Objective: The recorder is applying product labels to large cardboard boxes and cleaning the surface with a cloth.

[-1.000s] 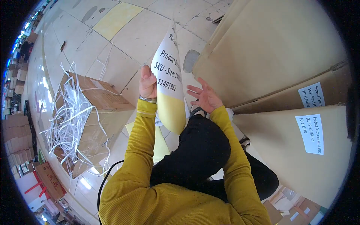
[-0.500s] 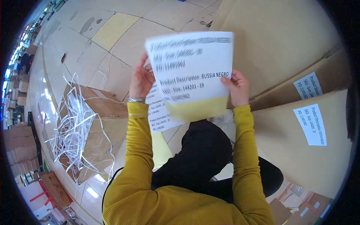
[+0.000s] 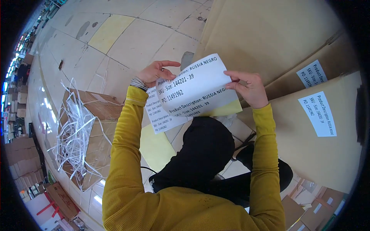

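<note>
A white printed label sheet (image 3: 196, 90) with yellow backing (image 3: 225, 109) showing along its lower right edge is held between my hands, curled and bent. My left hand (image 3: 158, 73) grips its left edge, thumb on top and index finger stretched over it. At the right edge my right hand (image 3: 248, 85) pinches the sheet between thumb and fingers. Below my left hand, more printed sheets (image 3: 163, 119) hang or lie partly covered; whether that hand also holds them I cannot make out. A yellow paper (image 3: 156, 148) lies on the floor beside my knee.
Large cardboard boxes (image 3: 277, 42) stand close on the right, with a white label (image 3: 318, 113) stuck on one. To the left is an open carton (image 3: 102, 133) overflowing with white strips (image 3: 75, 134). The tiled floor (image 3: 146, 38) stretches ahead; stacked cartons (image 3: 25, 154) line the far left.
The sheet has come down and tilted, its right end bending back. My left hand has moved up its edge, index finger now extended; my right hand is slightly lower and further right.
</note>
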